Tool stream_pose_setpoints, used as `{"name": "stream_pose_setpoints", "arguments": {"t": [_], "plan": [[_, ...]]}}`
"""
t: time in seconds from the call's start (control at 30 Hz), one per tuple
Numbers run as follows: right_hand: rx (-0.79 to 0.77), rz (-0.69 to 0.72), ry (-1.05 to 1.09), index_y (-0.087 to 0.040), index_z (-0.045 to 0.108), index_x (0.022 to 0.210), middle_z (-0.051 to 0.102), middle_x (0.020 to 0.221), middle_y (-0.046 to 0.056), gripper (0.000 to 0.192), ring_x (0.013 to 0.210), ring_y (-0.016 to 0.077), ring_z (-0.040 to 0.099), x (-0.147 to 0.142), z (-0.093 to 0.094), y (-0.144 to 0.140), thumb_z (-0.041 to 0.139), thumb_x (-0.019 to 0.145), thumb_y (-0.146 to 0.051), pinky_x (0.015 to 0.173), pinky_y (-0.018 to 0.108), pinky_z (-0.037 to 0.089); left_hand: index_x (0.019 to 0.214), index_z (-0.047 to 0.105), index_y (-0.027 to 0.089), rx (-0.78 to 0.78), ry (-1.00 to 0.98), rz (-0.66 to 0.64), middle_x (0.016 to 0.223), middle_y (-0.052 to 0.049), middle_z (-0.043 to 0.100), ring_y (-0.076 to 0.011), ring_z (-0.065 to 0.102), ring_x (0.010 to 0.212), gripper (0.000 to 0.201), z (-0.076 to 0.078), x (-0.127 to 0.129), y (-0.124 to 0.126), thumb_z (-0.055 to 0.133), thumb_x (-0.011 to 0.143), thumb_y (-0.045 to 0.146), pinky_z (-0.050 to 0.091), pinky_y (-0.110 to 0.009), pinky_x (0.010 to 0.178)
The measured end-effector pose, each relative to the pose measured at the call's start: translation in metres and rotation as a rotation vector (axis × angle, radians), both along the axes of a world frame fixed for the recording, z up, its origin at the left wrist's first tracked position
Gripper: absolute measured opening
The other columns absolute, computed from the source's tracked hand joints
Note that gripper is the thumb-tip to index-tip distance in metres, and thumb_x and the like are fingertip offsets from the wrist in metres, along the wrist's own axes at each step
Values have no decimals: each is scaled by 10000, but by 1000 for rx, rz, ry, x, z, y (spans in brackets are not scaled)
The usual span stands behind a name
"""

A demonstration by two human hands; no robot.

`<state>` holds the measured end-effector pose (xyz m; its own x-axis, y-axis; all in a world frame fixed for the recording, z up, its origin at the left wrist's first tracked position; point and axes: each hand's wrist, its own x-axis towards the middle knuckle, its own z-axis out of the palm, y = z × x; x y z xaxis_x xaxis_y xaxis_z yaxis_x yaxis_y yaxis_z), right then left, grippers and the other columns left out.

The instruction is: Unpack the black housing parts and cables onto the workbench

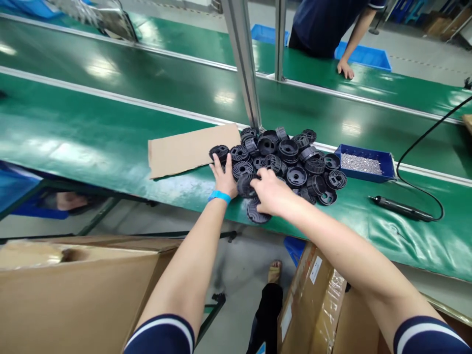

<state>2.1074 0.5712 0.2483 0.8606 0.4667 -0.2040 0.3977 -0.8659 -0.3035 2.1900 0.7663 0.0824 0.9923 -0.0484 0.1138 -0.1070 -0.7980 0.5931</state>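
Left hand (223, 178) spread flat against pile of black plastic wheels (291, 160) on green desk (110, 142); right hand (271, 192) pinching one wheel (246, 185).

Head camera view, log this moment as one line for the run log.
left hand: flat on pile of black round parts | right hand: on same pile | surface: green bench | nearby: cardboard sheet, blue tray
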Motion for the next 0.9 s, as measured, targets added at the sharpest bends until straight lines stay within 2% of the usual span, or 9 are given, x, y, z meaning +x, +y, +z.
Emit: {"name": "stream_pose_setpoints", "arguments": {"t": [0.1, 0.23, 0.37, 0.43, 0.53, 0.63, 0.73, 0.8, 0.9], "plan": [[-85, 106, 119, -94, 651, 1170, 476, 1253, 184, 475, 1166, 307, 472, -14, -22, 19, 765, 714, -159, 855, 386, 582, 1575, 172, 217, -100, 37, -55, 1648, -159, -130, -440, -122, 1488, 1247, 6, -15, 23, 850, 596, 587, 56, -602, 1220], [-126, 49, 160, -99, 666, 1130, 480, 1256, 180, 339, 1188, 295, 461, -14, -56, 42, 674, 791, -119, 847, 372, 581, 1584, 51, 253, -294, -200, 138, 1660, -114, 92, -259, 93, 1528, 810, 3, -95, 33, 444, 950, 571, 105, -468, 1250], [24, -77, 81, -74, 635, 1163, 479, 1278, 177, 333, 1191, 276, 469, 6, -74, 70, 650, 840, -152, 858, 350, 572, 1578, -23, 163, -142, -238, 41, 1646, -209, -50, -378, -4, 1517, 1166, -13, -165, 12, 631, 778, 703, 101, -585, 1215], [103, -112, 90, -73, 623, 1175, 482, 1299, 174, 344, 1201, 267, 472, 14, -74, 82, 659, 850, -180, 887, 346, 560, 1572, -22, 130, -14, -196, 57, 1630, -261, -43, -408, -3, 1511, 1218, -19, -168, 6, 678, 745, 687, 117, -625, 1194], [195, -117, 59, -108, 619, 1191, 473, 1370, 157, 340, 1228, 272, 473, 11, -59, 83, 650, 867, -206, 912, 371, 551, 1558, -37, 85, 87, -101, 148, 1620, -291, 18, -377, 53, 1517, 1048, -21, -142, 8, 584, 861, 562, 177, -603, 1191], [372, -37, -104, -168, 634, 1183, 523, 1381, 103, 301, 1243, 247, 484, -20, -29, 49, 642, 894, -251, 984, 390, 515, 1559, 9, 75, 155, -2, 169, 1622, -263, 111, -357, 118, 1514, 912, -19, -107, 19, 497, 903, 477, 203, -600, 1187], [674, -48, -343, -214, 657, 1079, 677, 1133, 54, 165, 1075, 171, 599, -85, -5, -19, 583, 939, -262, 962, 348, 508, 1568, 62, 86, 203, 59, 135, 1610, -233, 211, -401, 198, 1485, 970, -15, -84, 31, 533, 860, 555, 178, -637, 1182], [775, -134, -461, -246, 651, 1032, 703, 907, 26, 136, 841, 151, 643, -147, -3, -74, 583, 919, -211, 784, 324, 536, 1568, 65, 90, 189, 88, 100, 1622, -213, 191, -416, 186, 1483, 1014, -10, -81, 36, 547, 833, 595, 164, -643, 1187], [696, -192, -474, -246, 638, 943, 638, 698, 16, 85, 592, 160, 550, -256, -21, -154, 611, 867, -217, 558, 315, 455, 1574, 33, 189, 106, -13, 103, 1665, -95, 79, -389, 77, 1507, 912, 8, -102, 22, 482, 876, 569, 112, -604, 1221]]}}
